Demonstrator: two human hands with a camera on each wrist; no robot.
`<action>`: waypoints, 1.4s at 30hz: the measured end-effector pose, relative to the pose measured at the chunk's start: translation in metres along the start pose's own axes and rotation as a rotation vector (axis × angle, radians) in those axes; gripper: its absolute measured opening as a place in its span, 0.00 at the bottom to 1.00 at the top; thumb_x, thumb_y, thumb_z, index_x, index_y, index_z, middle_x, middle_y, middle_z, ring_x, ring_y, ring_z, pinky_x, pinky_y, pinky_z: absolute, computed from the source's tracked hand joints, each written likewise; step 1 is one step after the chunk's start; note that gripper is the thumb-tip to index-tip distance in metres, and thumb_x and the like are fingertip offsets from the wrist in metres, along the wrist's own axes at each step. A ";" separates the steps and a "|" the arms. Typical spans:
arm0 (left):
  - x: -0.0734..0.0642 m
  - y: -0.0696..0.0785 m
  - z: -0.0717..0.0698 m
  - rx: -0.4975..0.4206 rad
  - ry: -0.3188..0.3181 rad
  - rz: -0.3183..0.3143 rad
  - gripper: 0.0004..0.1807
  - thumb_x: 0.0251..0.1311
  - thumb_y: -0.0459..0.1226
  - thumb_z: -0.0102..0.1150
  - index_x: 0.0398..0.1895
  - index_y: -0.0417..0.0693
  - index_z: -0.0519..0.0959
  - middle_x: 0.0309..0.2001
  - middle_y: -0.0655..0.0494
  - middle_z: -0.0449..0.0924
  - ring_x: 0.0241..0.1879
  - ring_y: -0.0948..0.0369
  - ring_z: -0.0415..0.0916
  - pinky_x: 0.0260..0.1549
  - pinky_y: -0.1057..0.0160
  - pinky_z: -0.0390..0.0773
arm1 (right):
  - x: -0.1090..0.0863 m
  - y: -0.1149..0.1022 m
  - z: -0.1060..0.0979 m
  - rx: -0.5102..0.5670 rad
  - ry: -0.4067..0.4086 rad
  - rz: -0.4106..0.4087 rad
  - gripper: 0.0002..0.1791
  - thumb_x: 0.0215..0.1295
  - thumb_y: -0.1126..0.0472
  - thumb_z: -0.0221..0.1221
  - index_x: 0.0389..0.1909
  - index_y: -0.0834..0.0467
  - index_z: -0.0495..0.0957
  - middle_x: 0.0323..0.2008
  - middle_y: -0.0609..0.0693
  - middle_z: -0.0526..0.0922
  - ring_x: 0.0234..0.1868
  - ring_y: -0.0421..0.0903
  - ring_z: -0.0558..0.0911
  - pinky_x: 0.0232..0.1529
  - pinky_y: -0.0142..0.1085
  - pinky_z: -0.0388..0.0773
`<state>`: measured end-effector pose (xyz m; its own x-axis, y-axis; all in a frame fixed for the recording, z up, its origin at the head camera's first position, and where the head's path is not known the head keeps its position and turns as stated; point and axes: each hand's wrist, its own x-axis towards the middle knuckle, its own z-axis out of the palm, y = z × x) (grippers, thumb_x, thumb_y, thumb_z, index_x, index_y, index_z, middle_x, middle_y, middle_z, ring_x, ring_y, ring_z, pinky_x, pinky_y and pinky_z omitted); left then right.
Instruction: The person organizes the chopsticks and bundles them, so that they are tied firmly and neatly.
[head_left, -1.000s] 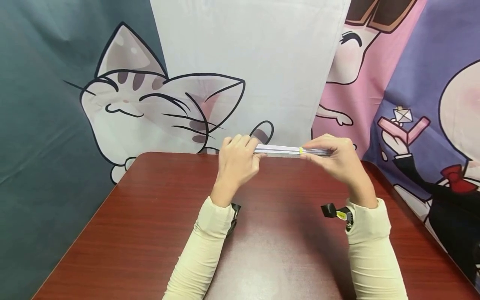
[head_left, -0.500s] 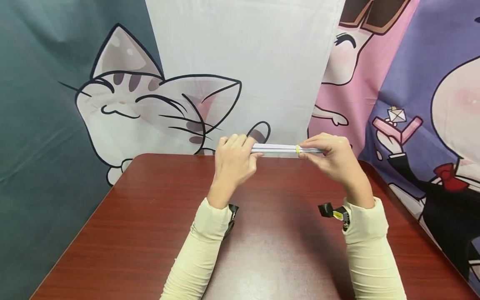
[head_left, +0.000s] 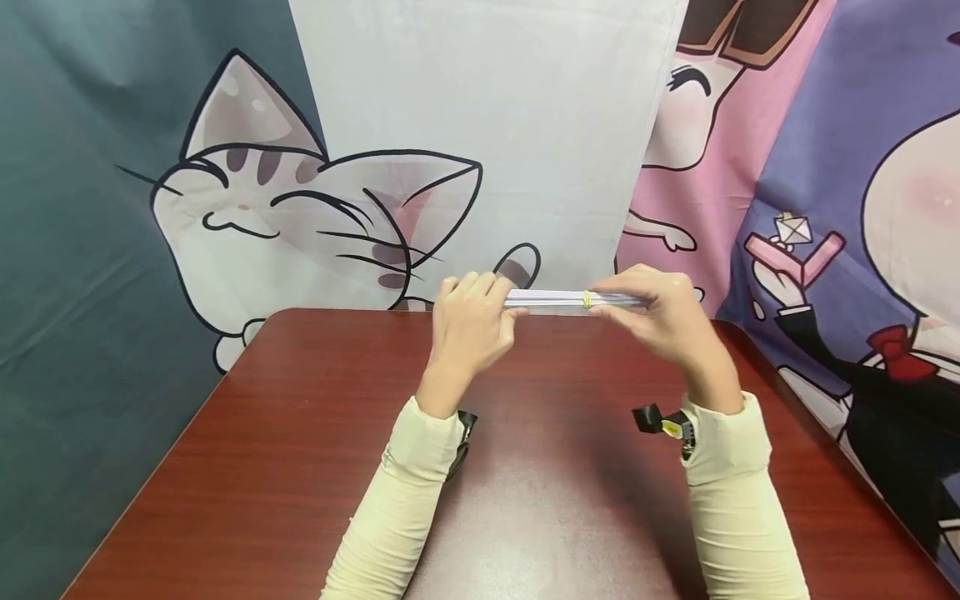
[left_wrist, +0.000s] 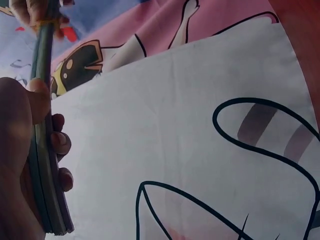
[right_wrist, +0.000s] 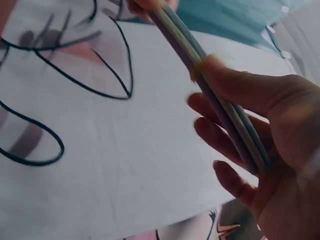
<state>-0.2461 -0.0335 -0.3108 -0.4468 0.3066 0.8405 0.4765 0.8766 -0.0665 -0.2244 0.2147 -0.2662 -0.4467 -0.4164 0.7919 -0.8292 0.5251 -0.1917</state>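
Note:
A bundle of slim straight sticks [head_left: 547, 298] is held level above the table's far edge. It looks pale in the head view, greenish and purple in the wrist views; the exact kind cannot be told. My left hand [head_left: 472, 325] grips its left part, thumb on one side and curled fingers on the other, as the left wrist view shows on the sticks [left_wrist: 46, 165]. A thin yellow rubber band [head_left: 587, 298] goes round the bundle. Thumb and fingers of my right hand [head_left: 663, 315] pinch at the band, with the bundle's right end [right_wrist: 252, 157] reaching towards the palm.
Below the hands is a reddish-brown wooden table [head_left: 300, 433]. Behind it hangs a cloth backdrop [head_left: 487, 92] printed with a cartoon cat and other figures. Dark wrist cameras [head_left: 663, 422] sit at both cuffs.
My right hand and the rubber band have moved a little left along the bundle, nearer my left hand. The left hand keeps its grip. The head view has shifted slightly.

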 end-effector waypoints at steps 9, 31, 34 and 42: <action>0.002 0.014 0.003 0.055 -0.029 0.064 0.15 0.53 0.51 0.61 0.30 0.51 0.76 0.28 0.57 0.75 0.34 0.57 0.75 0.36 0.57 0.68 | 0.002 -0.006 0.015 -0.157 -0.040 -0.129 0.13 0.42 0.66 0.77 0.31 0.60 0.88 0.30 0.49 0.87 0.29 0.47 0.83 0.30 0.43 0.71; -0.003 0.012 0.007 0.033 -0.049 0.000 0.16 0.57 0.53 0.59 0.28 0.50 0.75 0.26 0.57 0.75 0.31 0.57 0.74 0.37 0.55 0.67 | -0.004 -0.004 0.016 -0.225 0.015 -0.052 0.16 0.38 0.66 0.79 0.33 0.60 0.88 0.30 0.51 0.88 0.28 0.49 0.84 0.29 0.44 0.74; -0.003 0.015 0.008 0.047 -0.053 0.012 0.16 0.57 0.53 0.59 0.29 0.50 0.76 0.26 0.57 0.75 0.32 0.58 0.75 0.37 0.55 0.67 | -0.004 -0.008 0.024 -0.246 0.030 -0.071 0.16 0.39 0.64 0.79 0.33 0.59 0.89 0.31 0.50 0.88 0.29 0.49 0.84 0.28 0.43 0.74; -0.002 0.019 0.006 0.069 -0.085 0.029 0.14 0.56 0.52 0.60 0.30 0.52 0.77 0.27 0.59 0.76 0.34 0.58 0.76 0.36 0.57 0.68 | -0.010 0.000 0.012 -0.097 0.083 0.077 0.18 0.42 0.65 0.78 0.38 0.59 0.89 0.31 0.51 0.89 0.26 0.42 0.82 0.29 0.31 0.73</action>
<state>-0.2403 -0.0153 -0.3172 -0.4977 0.3604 0.7889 0.4380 0.8895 -0.1301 -0.2242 0.2096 -0.2811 -0.4751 -0.3114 0.8230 -0.7554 0.6240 -0.2000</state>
